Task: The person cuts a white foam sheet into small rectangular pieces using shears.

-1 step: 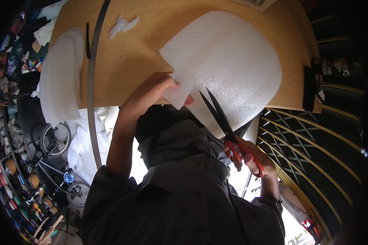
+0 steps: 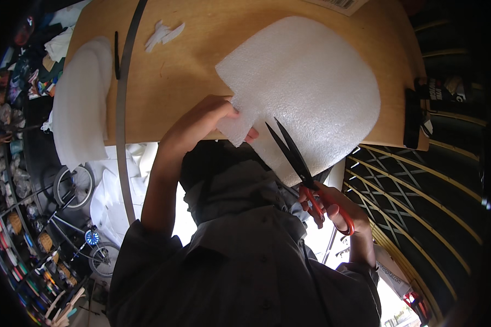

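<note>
The white foam sheet (image 2: 316, 76) lies over the middle of the worktop (image 2: 191, 71), its lower part hanging past the near edge. The left hand (image 2: 210, 111) pinches a narrow tab of it at that edge, fingers closed on both faces. The right hand (image 2: 339, 201), beyond the near edge, has its fingers wrapped round the red handles of the scissors (image 2: 293, 155); their parted black blades extend over the sheet, whether touching I cannot tell.

Left of the sheet, a long grey strip (image 2: 124, 98) crosses the worktop and runs past the near edge, just beside a thin black stick (image 2: 117, 54). White foam pieces (image 2: 82, 103) lie along the left edge, overhanging the near left corner. White scraps (image 2: 163, 35) lie toward the far edge, a cardboard box (image 2: 338, 4) at it, and a black object (image 2: 413, 120) at the near right corner.
</note>
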